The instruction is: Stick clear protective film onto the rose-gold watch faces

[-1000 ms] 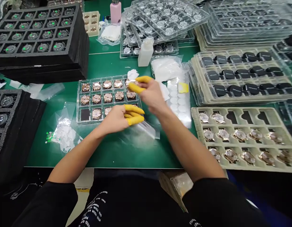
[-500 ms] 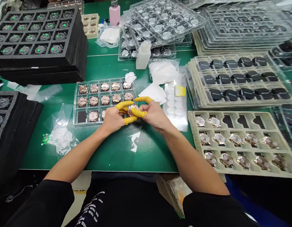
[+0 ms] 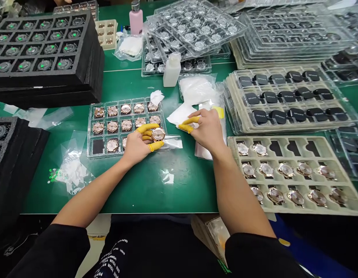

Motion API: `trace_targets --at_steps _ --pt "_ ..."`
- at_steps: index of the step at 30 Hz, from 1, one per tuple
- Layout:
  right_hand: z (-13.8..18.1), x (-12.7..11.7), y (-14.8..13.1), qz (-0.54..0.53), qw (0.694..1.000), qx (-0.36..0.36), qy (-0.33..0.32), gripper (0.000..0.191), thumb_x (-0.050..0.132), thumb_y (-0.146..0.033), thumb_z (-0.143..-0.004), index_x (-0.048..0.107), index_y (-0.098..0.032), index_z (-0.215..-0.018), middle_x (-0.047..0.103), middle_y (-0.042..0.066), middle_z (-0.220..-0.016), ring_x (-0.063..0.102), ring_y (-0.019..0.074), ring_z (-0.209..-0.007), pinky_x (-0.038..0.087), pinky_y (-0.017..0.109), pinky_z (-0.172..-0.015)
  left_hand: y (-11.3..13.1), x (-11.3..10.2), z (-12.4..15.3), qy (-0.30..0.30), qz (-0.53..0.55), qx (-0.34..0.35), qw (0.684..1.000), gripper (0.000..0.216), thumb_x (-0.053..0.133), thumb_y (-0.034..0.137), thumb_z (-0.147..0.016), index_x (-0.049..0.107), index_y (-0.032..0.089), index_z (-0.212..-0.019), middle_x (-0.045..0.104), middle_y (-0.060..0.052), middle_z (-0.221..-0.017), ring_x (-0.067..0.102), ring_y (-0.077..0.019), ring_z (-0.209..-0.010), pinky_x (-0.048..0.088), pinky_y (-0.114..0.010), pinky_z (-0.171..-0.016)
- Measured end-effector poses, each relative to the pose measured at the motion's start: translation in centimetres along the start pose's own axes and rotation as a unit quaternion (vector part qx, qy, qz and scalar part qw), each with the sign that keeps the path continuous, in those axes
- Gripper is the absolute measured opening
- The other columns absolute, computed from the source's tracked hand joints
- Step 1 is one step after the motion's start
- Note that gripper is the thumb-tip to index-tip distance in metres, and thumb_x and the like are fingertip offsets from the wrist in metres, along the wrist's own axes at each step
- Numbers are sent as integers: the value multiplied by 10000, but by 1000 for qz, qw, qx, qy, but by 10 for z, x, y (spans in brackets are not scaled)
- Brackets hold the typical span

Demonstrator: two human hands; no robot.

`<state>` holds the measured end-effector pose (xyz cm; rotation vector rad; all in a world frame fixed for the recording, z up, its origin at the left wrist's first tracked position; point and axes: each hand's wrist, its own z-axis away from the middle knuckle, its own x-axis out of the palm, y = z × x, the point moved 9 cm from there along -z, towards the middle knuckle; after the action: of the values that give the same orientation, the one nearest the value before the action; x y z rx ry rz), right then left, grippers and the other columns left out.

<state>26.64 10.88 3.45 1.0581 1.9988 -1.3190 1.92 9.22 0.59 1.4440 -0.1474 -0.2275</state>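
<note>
My left hand (image 3: 140, 143), with yellow finger cots on its fingers, holds a rose-gold watch case (image 3: 158, 134), dial facing up. The case is above the right end of a clear plastic tray (image 3: 88, 148) of similar watch cases. My right hand (image 3: 206, 129), also in yellow finger cots, pinches the lower edge of a white wipe (image 3: 179, 114). A clear plastic strip (image 3: 173, 142) lies just right of the watch case. Under my right hand is a sheet of round clear stickers (image 3: 203, 151), partly covered.
Black foam trays (image 3: 92, 58) of watches stand at the left. Clear trays (image 3: 196, 23) are stacked at the back, behind a white bottle (image 3: 171, 71). A beige tray (image 3: 234, 154) of watches lies at the right. Film scraps (image 3: 73, 170) litter the left front.
My right hand has left the watch case and moved right to the white wipe. The case stays in my left hand, now more fully visible. The view has shifted slightly.
</note>
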Motion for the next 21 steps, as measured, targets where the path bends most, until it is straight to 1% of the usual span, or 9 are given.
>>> trace_targets --at_steps 3,5,8,10,13,15,17,19,21 --pt "0 -20 -16 -57 998 -6 33 214 737 -461 -912 766 -256 -853 762 95 -1150 572 322 -1112 454 541 -969 -3 -1 1 -2 -31 7 999 633 911 256 -620 735 190 -1225 750 -15 -898 713 -124 -810 637 -257 -798" --pt "1 -27 -36 -97 995 -12 25 236 696 -490 -947 726 -260 -898 765 80 -1117 613 301 -1089 445 525 -986 -3 -1 2 2 -55 15 998 607 903 255 -634 744 198 -1217 745 -11 -886 706 -121 -810 623 -243 -783" --pt "8 -18 -74 -92 993 -66 -20 240 660 -480 -975 707 -256 -903 750 58 -957 634 275 -991 410 492 -961 -1 2 4 -2 -68 22 997 574 880 243 -660 745 207 -1217 758 -10 -883 716 -126 -812 613 -238 -770" --pt "12 -10 -85 -45 994 -92 -28 220 647 -437 -988 715 -252 -891 737 51 -894 621 283 -989 364 499 -967 0 3 4 -5 -67 20 998 572 871 242 -670 741 208 -1226 767 -10 -892 720 -126 -809 615 -240 -773" --pt "10 -17 -61 26 998 -42 43 214 655 -438 -989 756 -256 -942 733 69 -899 601 318 -1026 298 545 -999 0 3 3 -4 -64 13 998 577 876 241 -660 744 204 -1221 768 -9 -892 716 -120 -804 611 -234 -768" --pt "7 -38 -28 50 989 31 135 271 700 -516 -955 794 -262 -965 727 99 -915 590 346 -1045 271 573 -1013 -1 2 3 -4 -61 14 998 578 880 240 -656 748 201 -1218 764 -12 -890 710 -121 -804 607 -233 -758" --pt "8 -61 3 52 968 103 221 319 783 -565 -882 823 -253 -940 733 144 -985 592 377 -1075 255 597 -1026 -1 2 3 -5 -60 18 998 584 884 241 -652 750 202 -1219 760 -16 -893 703 -124 -807 605 -236 -750" --pt "8 -75 22 33 954 147 260 304 863 -528 -814 832 -236 -896 742 186 -1068 607 408 -1120 257 612 -1035 -1 1 2 -6 -62 18 998 585 889 245 -648 753 204 -1215 755 -17 -892 696 -125 -808 601 -238 -744" --pt "7 -79 27 -9 953 158 257 268 839 -481 -849 817 -224 -922 749 205 -1126 627 407 -1132 301 607 -1026 -1 1 2 -8 -63 16 998 585 892 250 -646 754 205 -1213 751 -14 -885 691 -121 -802 596 -235 -744"
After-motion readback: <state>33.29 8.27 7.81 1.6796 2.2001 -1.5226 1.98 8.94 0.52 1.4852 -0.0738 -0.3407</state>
